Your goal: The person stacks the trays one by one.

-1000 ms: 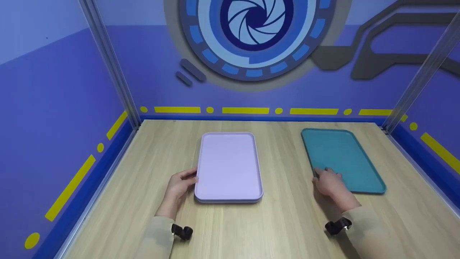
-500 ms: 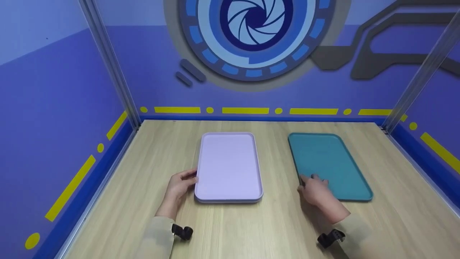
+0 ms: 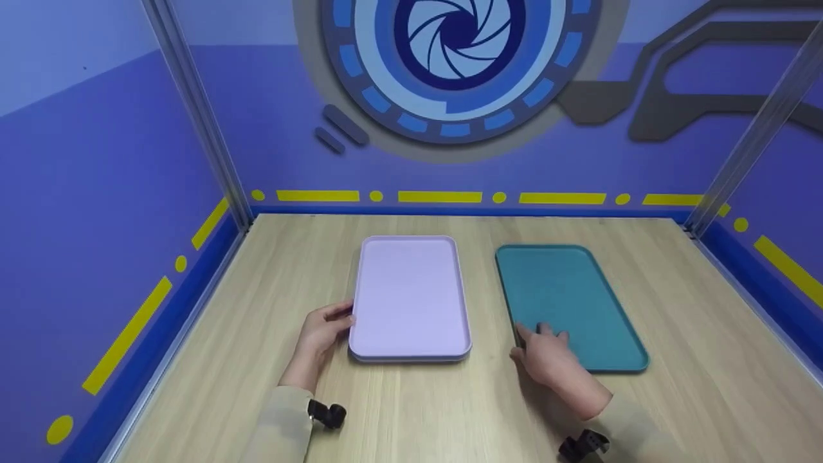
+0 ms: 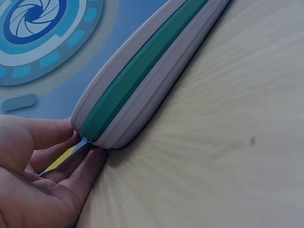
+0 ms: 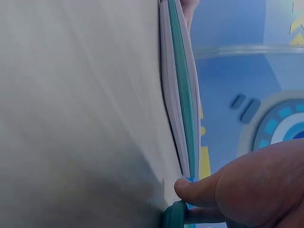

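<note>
In the head view a stack of trays (image 3: 411, 296) lies left of centre, with a lilac tray on top. The left wrist view shows a green tray (image 4: 114, 95) sandwiched between lilac ones. My left hand (image 3: 325, 331) holds the stack's left edge, thumb and fingers at the rims. To the right, a separate teal tray (image 3: 566, 302) lies slightly turned on the table. My right hand (image 3: 550, 357) pinches this tray's near left rim, fingers over the edge and thumb outside. In the right wrist view only a bit of the teal tray (image 5: 175, 216) shows beneath the fingers.
The wooden table (image 3: 411, 411) is bounded by a blue back wall (image 3: 276, 128) and side walls. Metal posts (image 3: 199, 122) stand at the back corners. A narrow strip of table separates the stack from the teal tray.
My right hand has slid the teal tray leftward and toward me, closer to the stack. The left hand and the stack stay where they were.
</note>
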The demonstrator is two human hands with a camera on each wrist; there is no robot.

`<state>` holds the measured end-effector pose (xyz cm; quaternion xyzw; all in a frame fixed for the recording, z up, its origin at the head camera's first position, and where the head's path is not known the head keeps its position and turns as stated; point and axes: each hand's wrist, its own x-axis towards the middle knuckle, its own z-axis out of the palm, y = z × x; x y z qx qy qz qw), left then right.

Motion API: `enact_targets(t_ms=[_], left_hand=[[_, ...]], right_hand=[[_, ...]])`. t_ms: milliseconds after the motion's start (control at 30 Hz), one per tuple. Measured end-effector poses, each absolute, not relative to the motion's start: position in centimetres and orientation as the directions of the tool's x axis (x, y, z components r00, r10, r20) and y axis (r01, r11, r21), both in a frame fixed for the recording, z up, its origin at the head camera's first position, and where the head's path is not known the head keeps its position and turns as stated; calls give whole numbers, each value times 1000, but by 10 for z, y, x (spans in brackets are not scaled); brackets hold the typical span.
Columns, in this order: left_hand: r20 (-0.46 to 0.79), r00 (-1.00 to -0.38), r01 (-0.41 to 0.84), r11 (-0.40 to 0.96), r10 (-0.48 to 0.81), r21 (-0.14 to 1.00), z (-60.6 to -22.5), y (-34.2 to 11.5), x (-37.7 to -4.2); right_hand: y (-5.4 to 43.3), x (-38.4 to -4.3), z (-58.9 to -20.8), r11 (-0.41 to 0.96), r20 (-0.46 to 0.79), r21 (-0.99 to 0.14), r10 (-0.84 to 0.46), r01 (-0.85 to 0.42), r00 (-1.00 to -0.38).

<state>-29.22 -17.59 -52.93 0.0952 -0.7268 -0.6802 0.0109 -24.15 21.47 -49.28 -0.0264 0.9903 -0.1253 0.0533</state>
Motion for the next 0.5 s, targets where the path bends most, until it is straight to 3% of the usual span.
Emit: enact_targets(t_ms=[500], left_hand=[[-126, -981, -137, 65, -150, 988, -529, -176, -292]], right_hand=[[205, -237, -494, 967, -106, -253, -69, -41, -992]])
